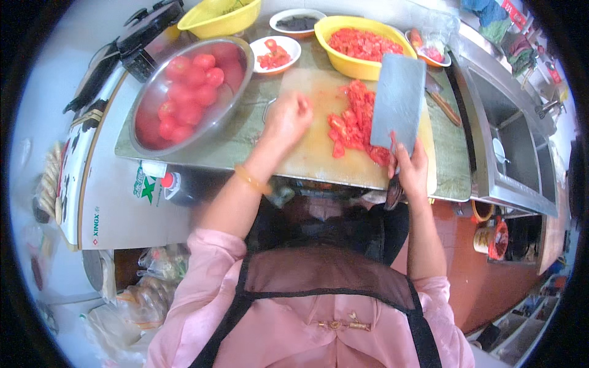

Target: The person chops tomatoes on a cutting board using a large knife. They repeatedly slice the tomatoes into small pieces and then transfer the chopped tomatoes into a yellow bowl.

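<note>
My right hand (411, 170) grips a cleaver (398, 99), its broad blade over the right edge of a heap of chopped tomatoes (353, 117). The heap lies on a yellowish cutting board (317, 158). My left hand (289, 117) is curled above the board's left side, slightly blurred; whether its fingers hold anything is not clear. Left of it, a large steel bowl (228, 110) holds several whole tomatoes (191, 99). Behind the board are a yellow plastic basin (352, 71) of chopped tomatoes and a white bowl (297, 43) with a few tomato pieces (274, 57).
A second yellow basin (221, 20) and a bowl of dark food (297, 23) stand at the back. A wooden-handled knife (444, 106) lies right of the board, beside a steel sink (515, 133). A white chest-like appliance (124, 207) is at the left, with a dark bottle (181, 188) near it.
</note>
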`<state>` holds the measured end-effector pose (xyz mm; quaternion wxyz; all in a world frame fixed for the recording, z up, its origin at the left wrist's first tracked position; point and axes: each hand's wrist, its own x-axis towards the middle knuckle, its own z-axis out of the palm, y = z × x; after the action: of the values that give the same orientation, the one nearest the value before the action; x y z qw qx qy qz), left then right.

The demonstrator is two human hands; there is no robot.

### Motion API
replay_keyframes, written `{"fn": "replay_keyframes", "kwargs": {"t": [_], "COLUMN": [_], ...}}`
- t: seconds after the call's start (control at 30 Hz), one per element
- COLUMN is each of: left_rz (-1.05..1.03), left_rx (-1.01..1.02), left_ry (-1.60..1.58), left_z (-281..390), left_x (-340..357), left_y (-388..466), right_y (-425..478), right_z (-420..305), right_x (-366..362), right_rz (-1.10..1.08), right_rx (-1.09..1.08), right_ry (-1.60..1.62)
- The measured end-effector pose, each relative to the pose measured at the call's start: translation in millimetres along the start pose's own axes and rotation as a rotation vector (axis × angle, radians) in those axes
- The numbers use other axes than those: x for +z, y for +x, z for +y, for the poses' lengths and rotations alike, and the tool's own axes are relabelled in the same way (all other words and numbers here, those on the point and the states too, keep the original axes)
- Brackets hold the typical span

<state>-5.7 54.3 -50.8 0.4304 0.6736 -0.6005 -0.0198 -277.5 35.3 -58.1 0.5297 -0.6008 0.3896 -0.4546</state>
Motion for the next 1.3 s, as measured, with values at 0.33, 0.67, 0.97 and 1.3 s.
{"fn": "replay_keyframes", "kwargs": {"t": [0.33, 0.67, 0.97, 1.3], "left_rz": [-0.047, -0.302, -0.443, -0.194], "left_rx": [0.254, 0.404, 0.575, 0.333], "left_ry": [0.023, 0.165, 0.009, -0.108], "left_z": [-9.8, 39.7, 20.3, 30.4], "left_x": [30.8, 69.5, 35.2, 30.4], "left_y": [25.4, -27.4, -18.0, -44.9], "right_y": [-4.4, -5.0, 9.4, 93.3], "right_z": [5.3, 10.1, -27.1, -66.3], "right_x": [1.2, 0.3, -5.9, 2.6], "right_rz": [0.12, 0.128, 0.044, -0.428], "right_rx": [0.064, 0.035, -0.21, -0.504], "right_ry": [0.154, 0.172, -0.369, -1.383]}}
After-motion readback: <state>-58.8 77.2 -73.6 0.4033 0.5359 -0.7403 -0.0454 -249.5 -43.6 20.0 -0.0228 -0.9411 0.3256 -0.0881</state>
